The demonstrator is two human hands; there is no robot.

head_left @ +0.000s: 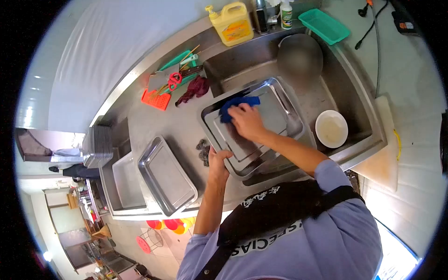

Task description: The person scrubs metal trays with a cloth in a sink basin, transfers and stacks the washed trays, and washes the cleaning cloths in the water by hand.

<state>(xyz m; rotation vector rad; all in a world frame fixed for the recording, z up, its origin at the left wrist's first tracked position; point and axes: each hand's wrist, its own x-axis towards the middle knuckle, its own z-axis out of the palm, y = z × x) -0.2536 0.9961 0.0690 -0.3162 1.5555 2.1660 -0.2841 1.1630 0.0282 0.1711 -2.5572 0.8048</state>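
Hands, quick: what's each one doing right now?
Left hand: closed, holding the edge of the metal tray.
Right hand: holding the blue cloth against it, fingers bent.

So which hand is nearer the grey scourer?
Left. The left hand, at the edge of the tray, is just beside the scourer; the right hand is farther off, on the blue cloth.

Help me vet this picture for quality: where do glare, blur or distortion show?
Head view: black corners and bowed sink edges suggest wide-lens distortion; same view, bright reflections on the rim of the tray under the blue cloth; same view, the round dark object in the sink is heavily blurred; same view, a washed-out patch at lower right.
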